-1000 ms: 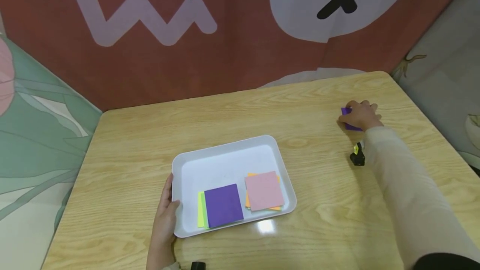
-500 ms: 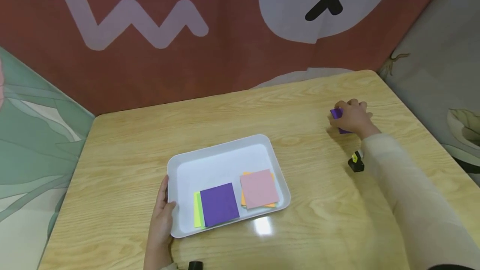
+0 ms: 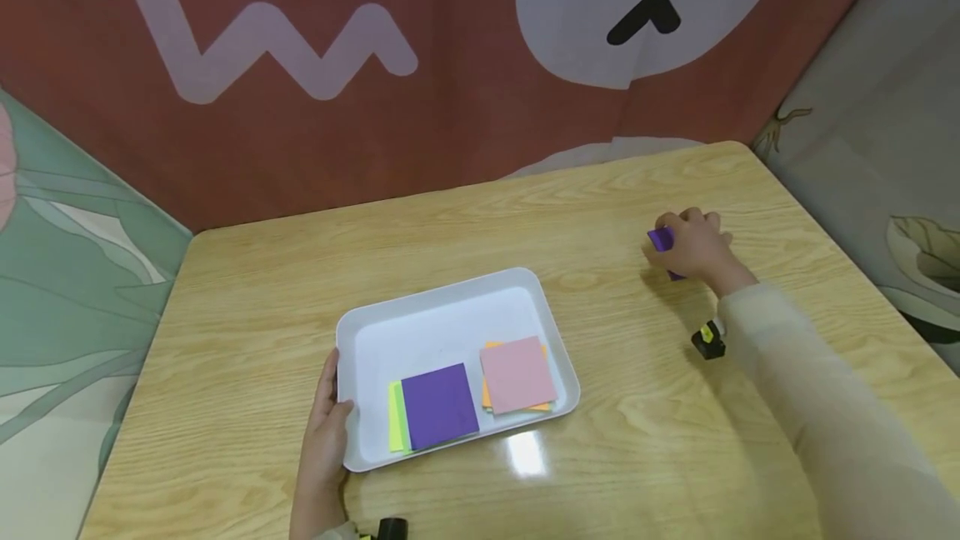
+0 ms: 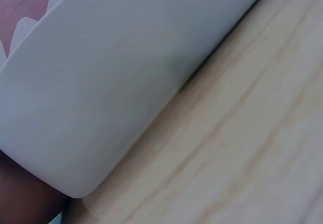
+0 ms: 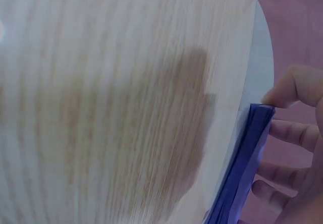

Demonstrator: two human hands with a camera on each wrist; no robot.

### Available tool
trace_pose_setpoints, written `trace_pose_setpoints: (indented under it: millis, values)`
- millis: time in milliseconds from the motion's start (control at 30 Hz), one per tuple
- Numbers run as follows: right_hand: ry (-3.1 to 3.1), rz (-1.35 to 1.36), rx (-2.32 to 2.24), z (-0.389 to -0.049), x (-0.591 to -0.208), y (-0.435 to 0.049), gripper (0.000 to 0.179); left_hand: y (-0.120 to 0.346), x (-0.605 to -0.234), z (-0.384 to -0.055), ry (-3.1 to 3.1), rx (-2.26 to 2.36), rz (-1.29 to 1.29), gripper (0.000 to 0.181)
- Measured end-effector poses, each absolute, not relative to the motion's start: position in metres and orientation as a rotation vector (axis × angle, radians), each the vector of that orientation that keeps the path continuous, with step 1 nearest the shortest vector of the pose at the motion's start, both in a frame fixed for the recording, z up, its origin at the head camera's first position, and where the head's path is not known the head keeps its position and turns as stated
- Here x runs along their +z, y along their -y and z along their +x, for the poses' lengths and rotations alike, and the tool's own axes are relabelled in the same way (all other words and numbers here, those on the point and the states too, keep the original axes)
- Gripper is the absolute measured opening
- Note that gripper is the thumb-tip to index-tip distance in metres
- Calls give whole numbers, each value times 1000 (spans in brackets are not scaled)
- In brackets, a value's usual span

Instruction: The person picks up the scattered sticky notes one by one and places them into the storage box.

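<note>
In the head view my right hand (image 3: 693, 247) grips a thin stack of purple paper squares (image 3: 662, 240) above the table's far right part. The right wrist view shows the stack (image 5: 241, 166) nearly edge-on with layered sheets, fingers on its far side, and a shadow on the wood below. My left hand (image 3: 321, 436) holds the left side of a white tray (image 3: 420, 302), thumb at the rim and fingers along the outer wall. Inside the tray, a purple square (image 3: 440, 407) overlaps yellow and green sheets at left. A pink square (image 3: 517, 375) lies over orange ones at right.
The wood-grain table (image 3: 247, 307) carries the tray near its front middle. A reddish-brown printed backdrop (image 3: 465, 123) stands behind the far edge. Printed panels rise at both sides. A small black device (image 3: 707, 340) sits at my right wrist.
My right hand has lifted the purple stack off the table and moved it slightly left and nearer. The stack is more tilted now. The left hand and tray stay in place; the head view has shifted slightly.
</note>
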State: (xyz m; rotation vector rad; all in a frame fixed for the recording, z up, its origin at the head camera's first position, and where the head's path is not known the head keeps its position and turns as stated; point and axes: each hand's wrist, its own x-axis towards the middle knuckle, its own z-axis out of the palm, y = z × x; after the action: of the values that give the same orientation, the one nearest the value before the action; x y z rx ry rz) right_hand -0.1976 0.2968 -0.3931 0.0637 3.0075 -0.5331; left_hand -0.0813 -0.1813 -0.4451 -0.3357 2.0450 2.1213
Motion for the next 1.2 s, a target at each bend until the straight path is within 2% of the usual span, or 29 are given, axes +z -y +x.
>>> trace_pose_setpoints:
  millis: [1200]
  values:
    - [-3055, -283, -540, -171, -375, -240, 50, 181, -443, -81, -2012, 2184, -298, 68]
